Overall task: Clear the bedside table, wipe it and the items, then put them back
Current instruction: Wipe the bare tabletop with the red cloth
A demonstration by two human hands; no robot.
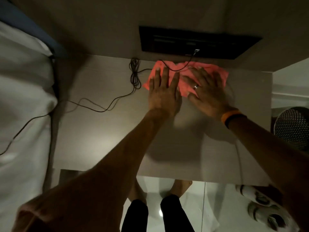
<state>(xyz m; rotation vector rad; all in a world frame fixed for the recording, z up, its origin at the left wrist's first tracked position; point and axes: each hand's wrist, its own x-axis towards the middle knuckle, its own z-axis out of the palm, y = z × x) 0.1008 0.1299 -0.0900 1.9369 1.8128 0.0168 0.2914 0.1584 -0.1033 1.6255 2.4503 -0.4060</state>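
A pink cloth lies spread at the far edge of the pale wooden bedside table, close to the wall. My left hand rests flat on the cloth's left part with its fingers apart. My right hand, with a ring and an orange wristband, presses flat on the cloth's right part. Both palms lie on top of the cloth; neither hand's fingers curl around it. A thin black cable runs from the wall panel over the cloth's top edge, coils left of the cloth and trails onto the bed.
A black wall panel sits just above the table's far edge. A white bed borders the table on the left. A perforated dark round object stands at the right. Patterned slippers and my feet are on the glossy floor below.
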